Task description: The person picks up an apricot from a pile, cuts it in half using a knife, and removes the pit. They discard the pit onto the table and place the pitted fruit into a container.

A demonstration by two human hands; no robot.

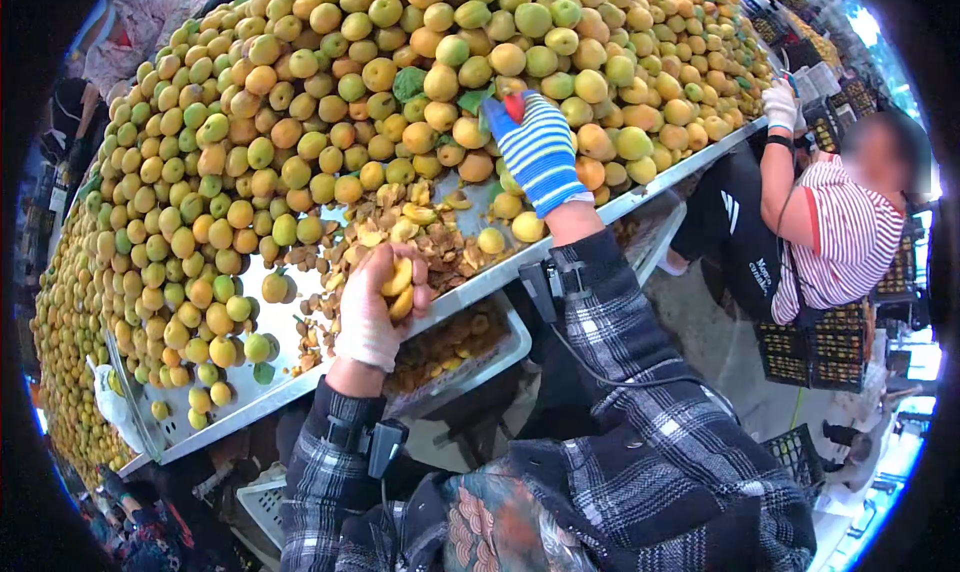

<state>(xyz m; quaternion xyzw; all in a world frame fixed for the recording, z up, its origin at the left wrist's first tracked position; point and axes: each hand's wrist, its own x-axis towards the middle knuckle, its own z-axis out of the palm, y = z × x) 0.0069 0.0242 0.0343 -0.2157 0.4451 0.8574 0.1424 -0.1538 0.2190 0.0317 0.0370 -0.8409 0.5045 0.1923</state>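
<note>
My left hand, in a white glove with bare fingertips, is closed around yellow apricot halves just above the table's front rim. Stretched out to the pile, my right hand wears a blue-and-white striped glove. Its fingers are curled around a small red object, perhaps a tool handle; the rest of it is hidden. Whole yellow-green apricots surround the right fingertips. Between my hands lies a heap of brown pits and cut scraps.
A metal-rimmed table carries the large fruit pile. Below its front edge stands a white crate with apricot pieces. On the right sits a co-worker in a striped shirt, near stacked black crates. Green leaves lie among the fruit.
</note>
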